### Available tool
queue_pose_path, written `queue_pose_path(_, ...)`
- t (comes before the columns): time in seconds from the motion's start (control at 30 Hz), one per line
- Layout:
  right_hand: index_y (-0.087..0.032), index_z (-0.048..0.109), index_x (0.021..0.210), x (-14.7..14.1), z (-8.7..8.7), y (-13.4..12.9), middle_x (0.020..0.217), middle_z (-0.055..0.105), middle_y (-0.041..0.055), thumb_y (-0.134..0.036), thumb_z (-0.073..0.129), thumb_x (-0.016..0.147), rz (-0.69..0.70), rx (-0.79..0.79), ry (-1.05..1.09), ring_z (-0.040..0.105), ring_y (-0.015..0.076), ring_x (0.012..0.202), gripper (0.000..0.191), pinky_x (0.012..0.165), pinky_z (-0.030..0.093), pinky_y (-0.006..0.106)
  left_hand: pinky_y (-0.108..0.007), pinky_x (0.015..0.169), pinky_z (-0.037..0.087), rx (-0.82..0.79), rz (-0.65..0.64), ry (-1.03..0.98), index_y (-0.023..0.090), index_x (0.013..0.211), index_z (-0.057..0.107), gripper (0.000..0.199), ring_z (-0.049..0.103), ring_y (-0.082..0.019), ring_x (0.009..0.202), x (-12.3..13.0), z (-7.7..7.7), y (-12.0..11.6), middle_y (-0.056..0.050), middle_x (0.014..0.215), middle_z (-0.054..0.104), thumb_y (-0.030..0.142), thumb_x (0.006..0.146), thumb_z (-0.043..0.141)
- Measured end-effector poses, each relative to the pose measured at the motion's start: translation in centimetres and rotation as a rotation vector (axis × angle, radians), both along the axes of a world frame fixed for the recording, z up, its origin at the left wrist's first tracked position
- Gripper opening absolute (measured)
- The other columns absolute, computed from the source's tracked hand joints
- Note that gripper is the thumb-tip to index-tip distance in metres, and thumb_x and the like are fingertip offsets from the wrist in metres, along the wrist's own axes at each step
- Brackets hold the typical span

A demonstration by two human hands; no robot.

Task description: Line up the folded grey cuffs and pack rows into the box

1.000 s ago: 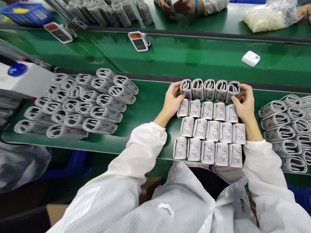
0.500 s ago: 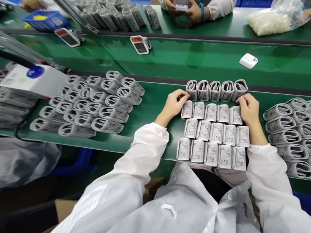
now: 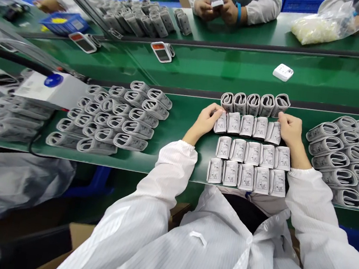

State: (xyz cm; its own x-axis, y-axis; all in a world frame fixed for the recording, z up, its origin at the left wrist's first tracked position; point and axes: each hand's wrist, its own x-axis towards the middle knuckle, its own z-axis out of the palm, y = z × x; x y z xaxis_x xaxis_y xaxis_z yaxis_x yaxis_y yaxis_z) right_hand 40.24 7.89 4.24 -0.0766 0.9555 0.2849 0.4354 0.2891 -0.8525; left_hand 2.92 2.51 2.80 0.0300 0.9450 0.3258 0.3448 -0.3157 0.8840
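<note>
Your left hand [image 3: 208, 119] and right hand [image 3: 290, 129] pinch the row of grey printed fabric rolls [image 3: 247, 125] between them, its long axis running nine to three o'clock.

Even light, probably from overhead, is brightening the green bench [image 3: 186, 109], with dark shadow lying beneath it. On the bench, rows of printed rolls [image 3: 252, 154] are showing clearly, while stacks [image 3: 11, 125] toward its left are blurring and stretching.
</note>
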Motion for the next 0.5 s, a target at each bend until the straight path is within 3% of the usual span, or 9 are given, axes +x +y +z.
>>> queue_pose_path(0.13, -0.026, 0.037, 0.056, -0.3, 0.0, 0.0, 0.059, 0.036, -0.0005, -0.103, 0.052, 0.098, -0.118, 0.076, 0.03, 0.036, 0.0149, 0.061, 0.089, 0.063, 0.026, 0.038, -0.039, 0.094, 0.058, 0.035, 0.026, -0.058, 0.023, 0.101, 0.075, 0.061, 0.075, -0.024, 0.104, 0.7, -0.3, 0.2, -0.009, 0.115, 0.083, 0.083, 0.106, 0.065)
queue_pose_path(0.3, -0.026, 0.042, 0.054, -0.3, -0.4, 0.4, 0.058, 0.039, 0.0001, -0.113, 0.044, 0.092, -0.141, 0.073, 0.028, 0.038, 0.0151, 0.06, 0.095, 0.062, 0.027, 0.039, -0.045, 0.112, 0.058, 0.058, -0.074, -0.119, 0.024, 0.103, 0.079, 0.058, 0.076, -0.028, 0.116, 0.3, -0.8, 0.6, -0.009, 0.117, 0.083, 0.08, 0.106, 0.066)
queue_pose_path(0.5, -0.026, 0.052, 0.056, 0.0, -1.5, 1.1, 0.058, 0.049, 0.0019, -0.108, 0.045, 0.098, -0.12, 0.085, 0.014, 0.046, 0.0174, 0.06, 0.093, 0.062, 0.033, 0.039, -0.044, 0.1, 0.059, 0.183, -0.035, -0.017, 0.024, 0.096, 0.074, 0.062, 0.072, -0.026, 0.103, 0.5, -0.6, 0.2, -0.009, 0.106, 0.077, 0.084, 0.106, 0.061)
